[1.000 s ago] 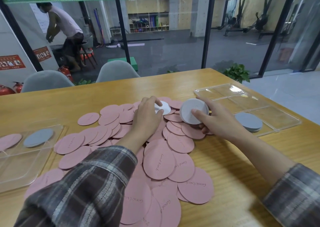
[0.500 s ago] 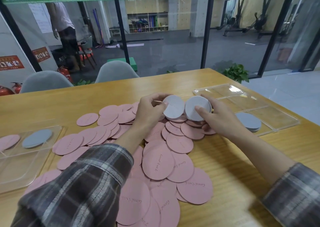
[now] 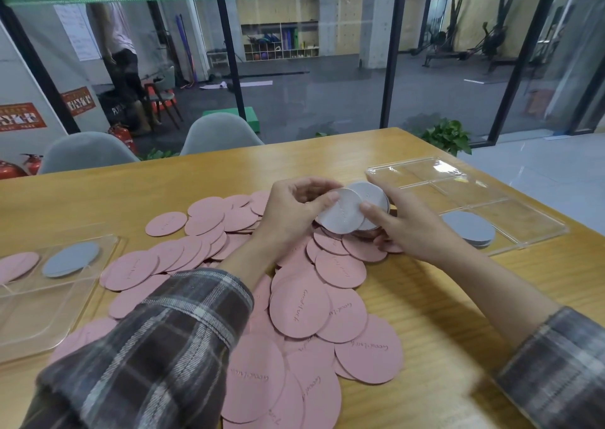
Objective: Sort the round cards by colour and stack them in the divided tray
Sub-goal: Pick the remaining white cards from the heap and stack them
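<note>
Thumb and fingertips (image 3: 329,197) of the left hand (image 3: 288,219) pinch a pale card (image 3: 340,216). It now laps over the small pale stack (image 3: 375,193) that the right hand (image 3: 415,229) grips, thumb in front. Half a second ago the two were side by side, apart. So the card is probably joining the stack, held above the pink cards (image 3: 299,301), near the divided tray (image 3: 520,219), where a grey stack (image 3: 468,229) already lies.

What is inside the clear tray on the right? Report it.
A stack of grey cards sits in one near compartment of the tray; the other visible compartments hold nothing. The right hand covers part of its left side; the stack's lower cards are hidden.
</note>
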A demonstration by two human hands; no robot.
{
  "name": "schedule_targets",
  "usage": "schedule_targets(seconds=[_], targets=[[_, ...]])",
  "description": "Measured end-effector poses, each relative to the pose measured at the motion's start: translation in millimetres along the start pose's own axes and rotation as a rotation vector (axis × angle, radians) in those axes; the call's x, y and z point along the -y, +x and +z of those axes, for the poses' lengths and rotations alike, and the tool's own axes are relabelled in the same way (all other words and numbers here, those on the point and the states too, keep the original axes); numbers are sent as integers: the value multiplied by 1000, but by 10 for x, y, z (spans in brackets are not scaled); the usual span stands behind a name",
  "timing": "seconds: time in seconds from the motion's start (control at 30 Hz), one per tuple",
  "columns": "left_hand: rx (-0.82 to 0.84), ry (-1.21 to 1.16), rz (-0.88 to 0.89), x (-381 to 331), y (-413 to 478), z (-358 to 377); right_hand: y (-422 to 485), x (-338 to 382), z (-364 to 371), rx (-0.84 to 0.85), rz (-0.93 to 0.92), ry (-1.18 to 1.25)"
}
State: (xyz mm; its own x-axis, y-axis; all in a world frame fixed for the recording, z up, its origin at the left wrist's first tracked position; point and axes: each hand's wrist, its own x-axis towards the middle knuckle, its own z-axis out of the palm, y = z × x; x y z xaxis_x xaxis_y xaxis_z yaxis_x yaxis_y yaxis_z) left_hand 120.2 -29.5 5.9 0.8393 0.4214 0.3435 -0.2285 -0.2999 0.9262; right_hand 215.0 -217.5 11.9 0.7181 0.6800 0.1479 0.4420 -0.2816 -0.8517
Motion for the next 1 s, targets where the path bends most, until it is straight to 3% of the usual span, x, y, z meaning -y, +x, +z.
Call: schedule_targets(seconds=[0.27,0.57,0.73,1.0], targets=[[-68,12,44,-26,-7,23,5,10,23,79,-28,30],[-122,206,165,20,10,120,73,-115,33,47,-168,-195],[116,281,8,62,-20,131,79,-111,43,-3,-211,-195],[269,631,57,24,-116,185,71,-178,96,38,-83,-368]])
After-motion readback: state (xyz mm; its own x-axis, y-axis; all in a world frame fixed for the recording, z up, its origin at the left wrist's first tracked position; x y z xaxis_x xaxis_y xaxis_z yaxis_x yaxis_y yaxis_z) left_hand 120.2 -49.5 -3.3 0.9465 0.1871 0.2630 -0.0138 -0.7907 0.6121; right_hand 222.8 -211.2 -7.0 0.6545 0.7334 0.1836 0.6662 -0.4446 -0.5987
